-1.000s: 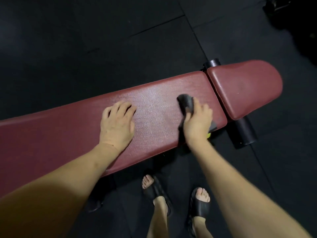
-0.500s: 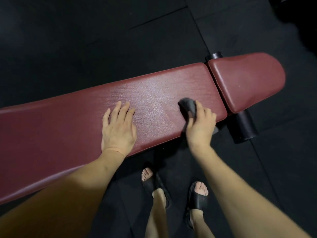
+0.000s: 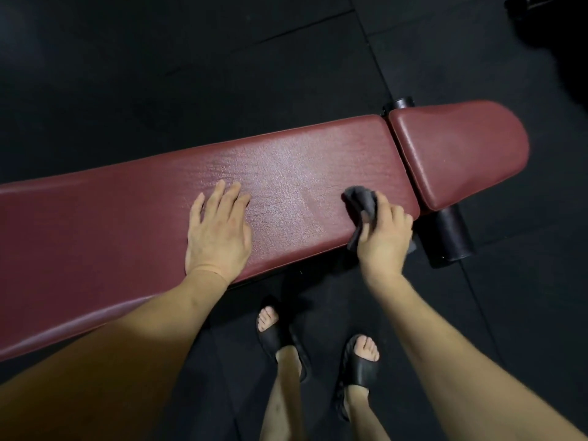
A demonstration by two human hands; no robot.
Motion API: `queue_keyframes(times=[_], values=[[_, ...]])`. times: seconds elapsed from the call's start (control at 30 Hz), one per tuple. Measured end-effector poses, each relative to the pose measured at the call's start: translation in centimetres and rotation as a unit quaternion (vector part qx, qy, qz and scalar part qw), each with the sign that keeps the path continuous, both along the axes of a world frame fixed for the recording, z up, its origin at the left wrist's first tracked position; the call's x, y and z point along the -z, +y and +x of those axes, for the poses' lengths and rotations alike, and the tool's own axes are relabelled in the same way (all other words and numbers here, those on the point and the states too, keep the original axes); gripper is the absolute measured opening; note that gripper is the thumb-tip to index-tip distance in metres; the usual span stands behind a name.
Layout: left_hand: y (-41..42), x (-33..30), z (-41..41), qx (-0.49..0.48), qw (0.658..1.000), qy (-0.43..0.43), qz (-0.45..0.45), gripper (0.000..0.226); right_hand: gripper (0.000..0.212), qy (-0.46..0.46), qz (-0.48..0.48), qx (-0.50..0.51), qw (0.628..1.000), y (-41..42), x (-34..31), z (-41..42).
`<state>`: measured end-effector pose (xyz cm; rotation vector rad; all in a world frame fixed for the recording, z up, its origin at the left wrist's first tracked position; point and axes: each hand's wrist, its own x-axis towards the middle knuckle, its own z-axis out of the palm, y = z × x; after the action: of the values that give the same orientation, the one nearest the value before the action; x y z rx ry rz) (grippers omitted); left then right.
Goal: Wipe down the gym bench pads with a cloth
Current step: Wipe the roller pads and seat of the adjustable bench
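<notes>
Wiping near the long pad's (image 3: 127, 224) end, a dark cloth (image 3: 362, 200) was gripped in the right hand (image 3: 383, 237) while the left hand (image 3: 219, 240) was pressed flat, fingers spread. The short pad (image 3: 458, 154) likely needed reaching next.

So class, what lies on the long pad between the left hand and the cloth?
Nothing: in the head view, only bare maroon long pad lies between the flat left hand and the grey cloth gripped by the right hand.
</notes>
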<state>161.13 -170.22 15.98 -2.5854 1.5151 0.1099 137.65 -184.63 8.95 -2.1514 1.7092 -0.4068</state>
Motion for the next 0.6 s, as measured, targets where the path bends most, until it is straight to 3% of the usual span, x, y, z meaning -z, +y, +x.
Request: queue_keyframes(times=[0.07,0.17,0.3,0.37,0.47,0.53,0.6], values=[[0.0,0.0,0.0,-0.004,1.0,0.002,-0.003,0.051,0.06,-0.02,0.004,-0.012,1.0,3.2,-1.0,3.3],[-0.1,0.3,0.0,-0.002,1.0,-0.001,-0.007,0.052,0.063,-0.07,0.007,-0.133,0.989,8.4,-2.8,6.9],[-0.1,0.0,0.0,-0.001,1.0,-0.008,0.003,0.051,0.056,-0.067,-0.028,-0.26,0.963,5.7,-1.8,4.4],[-0.1,-0.1,0.0,0.0,1.0,-0.013,0.003,0.051,0.053,-0.012,-0.028,-0.232,0.972,1.2,-0.4,1.7],[-0.1,0.0,0.0,0.003,1.0,-0.013,-0.004,0.05,0.049,-0.007,0.01,-0.071,0.997,-3.0,0.6,-1.3],[0.0,0.0,-0.1,0.004,1.0,-0.013,-0.01,0.049,0.052,-0.019,0.013,-0.019,1.0,-1.9,0.3,-0.5],[0.0,0.1,0.0,0.004,1.0,-0.011,-0.018,0.048,0.056,-0.042,0.015,-0.036,0.998,1.3,-0.7,2.3]])
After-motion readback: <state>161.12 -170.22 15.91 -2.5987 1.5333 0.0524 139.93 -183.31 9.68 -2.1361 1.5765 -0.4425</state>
